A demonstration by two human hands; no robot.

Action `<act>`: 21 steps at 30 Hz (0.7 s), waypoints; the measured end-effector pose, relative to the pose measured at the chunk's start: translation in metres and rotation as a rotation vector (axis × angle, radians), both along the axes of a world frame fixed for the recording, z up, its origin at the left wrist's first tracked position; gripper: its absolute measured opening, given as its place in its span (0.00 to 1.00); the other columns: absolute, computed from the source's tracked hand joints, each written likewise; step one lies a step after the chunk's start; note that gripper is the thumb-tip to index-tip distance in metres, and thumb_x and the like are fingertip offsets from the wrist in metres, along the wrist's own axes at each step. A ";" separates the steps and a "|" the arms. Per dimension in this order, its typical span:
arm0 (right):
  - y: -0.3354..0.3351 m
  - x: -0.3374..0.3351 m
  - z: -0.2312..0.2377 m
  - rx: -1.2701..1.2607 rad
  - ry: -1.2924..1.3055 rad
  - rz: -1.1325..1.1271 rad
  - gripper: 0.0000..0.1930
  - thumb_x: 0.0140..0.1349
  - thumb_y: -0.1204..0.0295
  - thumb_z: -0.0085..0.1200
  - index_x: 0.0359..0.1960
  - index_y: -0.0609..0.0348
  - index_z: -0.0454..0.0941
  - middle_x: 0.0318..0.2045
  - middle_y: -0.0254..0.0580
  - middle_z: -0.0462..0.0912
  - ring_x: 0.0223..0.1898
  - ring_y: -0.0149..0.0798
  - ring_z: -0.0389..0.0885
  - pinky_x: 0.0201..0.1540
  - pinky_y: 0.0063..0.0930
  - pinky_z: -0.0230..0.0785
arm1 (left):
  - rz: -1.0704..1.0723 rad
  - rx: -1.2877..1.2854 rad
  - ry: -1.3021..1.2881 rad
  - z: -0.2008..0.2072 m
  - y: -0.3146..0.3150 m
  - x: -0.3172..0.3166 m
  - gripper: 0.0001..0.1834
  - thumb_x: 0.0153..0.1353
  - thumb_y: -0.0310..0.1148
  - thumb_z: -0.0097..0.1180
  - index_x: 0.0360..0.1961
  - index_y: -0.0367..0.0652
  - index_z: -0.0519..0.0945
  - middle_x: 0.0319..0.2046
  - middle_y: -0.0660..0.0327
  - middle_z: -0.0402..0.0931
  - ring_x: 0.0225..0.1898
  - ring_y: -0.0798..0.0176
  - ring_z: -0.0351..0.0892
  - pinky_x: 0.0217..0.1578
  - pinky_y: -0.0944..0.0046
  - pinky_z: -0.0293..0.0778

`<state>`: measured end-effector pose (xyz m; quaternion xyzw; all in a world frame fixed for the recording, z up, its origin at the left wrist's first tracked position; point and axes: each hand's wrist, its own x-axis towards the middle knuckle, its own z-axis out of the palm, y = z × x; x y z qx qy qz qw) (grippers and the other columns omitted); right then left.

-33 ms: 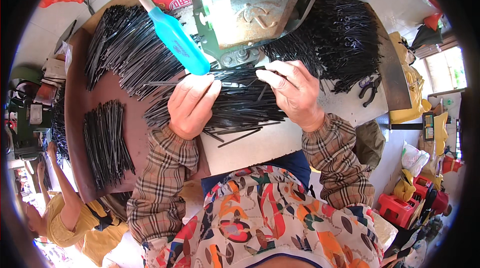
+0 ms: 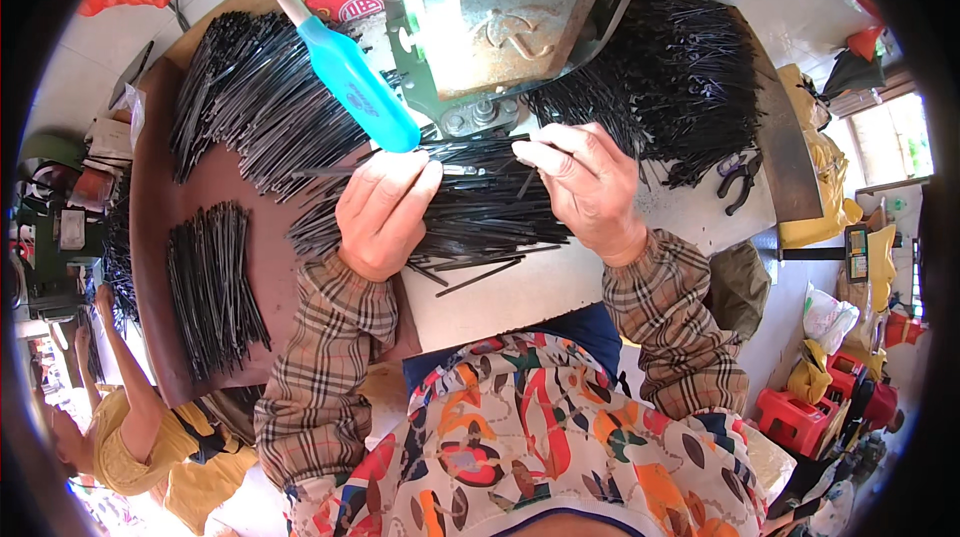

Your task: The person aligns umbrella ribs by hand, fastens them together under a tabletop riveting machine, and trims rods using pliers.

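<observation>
My left hand (image 2: 383, 212) is closed in a pinch, thumb and fingertips gripping a thin black rod (image 2: 478, 143) just below the press. At the right, my right hand (image 2: 592, 192) pinches a dark end between thumb and forefinger; whether it is the same rod is hard to tell. Under both hands lies a loose pile of thin black rods (image 2: 490, 212), roughly crosswise on a pale board (image 2: 500, 302). Right in front of my fingertips stands a green press (image 2: 525, 27) with a rusty metal cover. A light-blue paddle-shaped piece (image 2: 360, 87) on a white stem hangs above my left hand.
More black rods (image 2: 280, 102) are heaped at the far left, with a smaller bundle (image 2: 215, 287) on the brown sheet (image 2: 280, 227). A dense heap (image 2: 690, 77) covers the far right, beside black-handled pliers (image 2: 740, 185). Another person (image 2: 130, 437) works at the left. Red stools (image 2: 790, 422) stand at right.
</observation>
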<state>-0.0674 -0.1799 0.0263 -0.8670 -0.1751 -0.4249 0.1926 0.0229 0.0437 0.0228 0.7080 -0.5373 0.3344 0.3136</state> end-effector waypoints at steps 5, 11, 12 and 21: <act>0.027 -0.012 0.006 0.687 0.331 0.051 0.04 0.57 0.78 0.61 0.33 0.64 0.81 0.26 0.39 0.80 0.23 0.27 0.78 0.26 0.20 0.69 | 0.001 -0.072 0.222 0.010 -0.012 -0.017 0.16 0.47 0.13 0.56 0.40 0.32 0.81 0.33 0.52 0.78 0.36 0.53 0.81 0.40 0.62 0.76; 0.042 -0.038 0.023 1.438 0.709 0.435 0.05 0.65 0.74 0.55 0.37 0.63 0.79 0.24 0.28 0.79 0.22 0.19 0.75 0.24 0.13 0.66 | -0.154 -0.134 1.345 0.051 -0.012 -0.066 0.09 0.58 0.17 0.58 0.41 0.34 0.78 0.36 0.60 0.75 0.36 0.72 0.75 0.34 0.72 0.72; 0.044 -0.042 0.022 1.465 0.745 0.505 0.05 0.65 0.74 0.55 0.37 0.63 0.77 0.25 0.29 0.78 0.22 0.20 0.75 0.25 0.13 0.68 | -0.182 -0.129 1.306 0.050 -0.012 -0.068 0.07 0.58 0.18 0.58 0.38 0.34 0.77 0.39 0.58 0.74 0.39 0.70 0.75 0.36 0.72 0.72; 0.049 -0.070 -0.010 1.620 0.544 0.436 0.09 0.67 0.78 0.50 0.45 0.64 0.65 0.32 0.37 0.77 0.29 0.25 0.78 0.29 0.20 0.75 | -0.278 -0.155 1.541 0.027 -0.057 -0.097 0.04 0.69 0.24 0.45 0.43 0.38 0.66 0.47 0.54 0.76 0.35 0.75 0.72 0.34 0.75 0.69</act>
